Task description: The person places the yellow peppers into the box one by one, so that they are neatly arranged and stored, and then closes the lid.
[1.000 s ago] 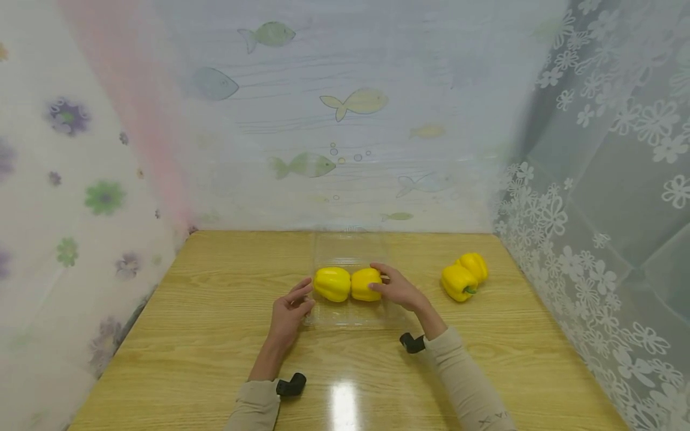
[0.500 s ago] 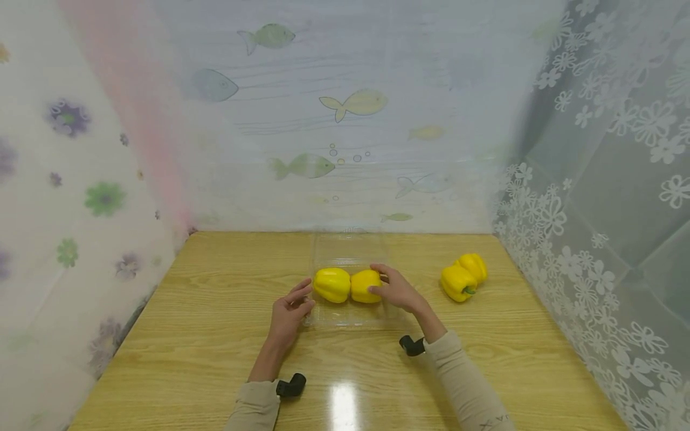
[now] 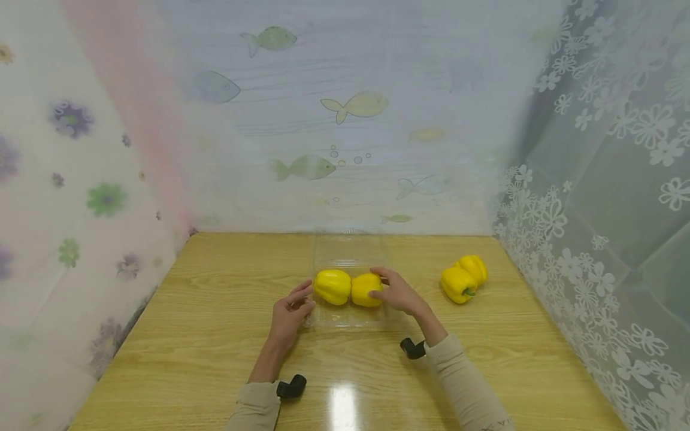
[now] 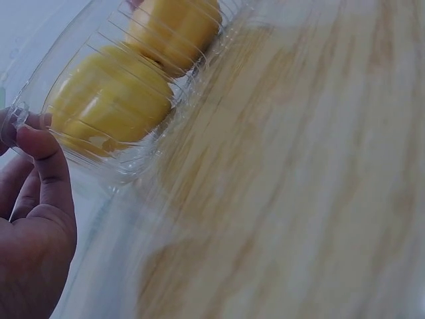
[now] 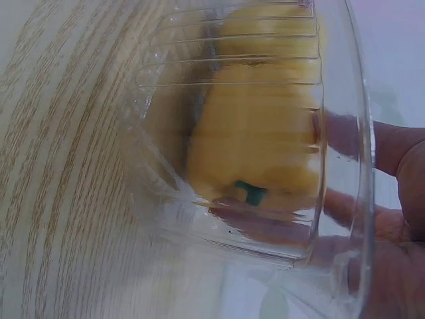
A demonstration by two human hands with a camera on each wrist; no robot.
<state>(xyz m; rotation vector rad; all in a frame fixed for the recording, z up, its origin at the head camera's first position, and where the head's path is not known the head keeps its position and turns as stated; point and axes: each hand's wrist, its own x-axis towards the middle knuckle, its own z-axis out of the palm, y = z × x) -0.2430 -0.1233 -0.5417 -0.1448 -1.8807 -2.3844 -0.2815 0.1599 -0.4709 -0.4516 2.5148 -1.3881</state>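
Observation:
A clear plastic clamshell box (image 3: 345, 325) stands on the table, its lid (image 3: 349, 248) folded back toward the wall. Two yellow bell peppers lie end to end inside: the left pepper (image 3: 332, 286) and the right pepper (image 3: 366, 290). With thumb and fingertips, my left hand (image 4: 40, 206) pinches the box's rim at its left side. My right hand (image 3: 401, 293) reaches over the right side, fingers curled round the right pepper. In the right wrist view, that pepper's green stem (image 5: 251, 193) and some fingers show through the clear wall.
Two more yellow bell peppers, a nearer pepper (image 3: 458, 284) and a farther pepper (image 3: 475, 268), lie together on the right of the wooden table (image 3: 215, 281). Fabric with printed fish (image 3: 307, 167) hangs behind, and patterned curtains (image 3: 620, 209) flank both sides.

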